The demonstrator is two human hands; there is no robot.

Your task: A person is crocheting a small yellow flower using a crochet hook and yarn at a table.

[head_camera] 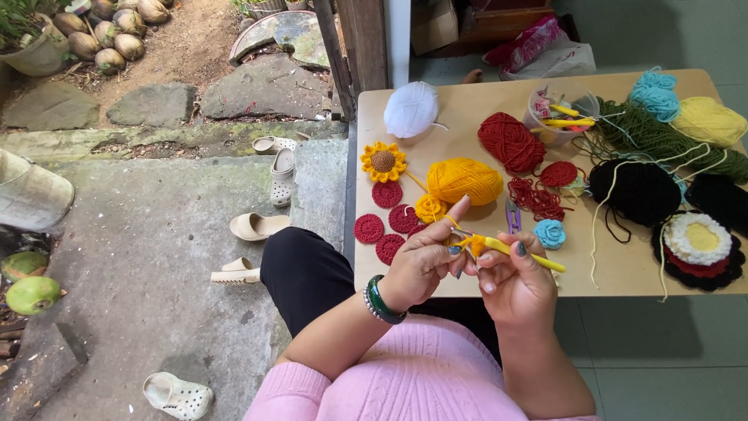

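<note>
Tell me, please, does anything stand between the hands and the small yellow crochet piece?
Nothing visible does: the left hand pinches the crochet piece directly, and the right hand holds the yellow hook at it.

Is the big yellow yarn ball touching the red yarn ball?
Apart. The head view shows bare table between the yellow yarn ball and the red yarn ball.

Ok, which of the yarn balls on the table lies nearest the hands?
The yellow-orange yarn ball, just beyond the left hand and the right hand. The red ball and white ball lie farther back.
</note>
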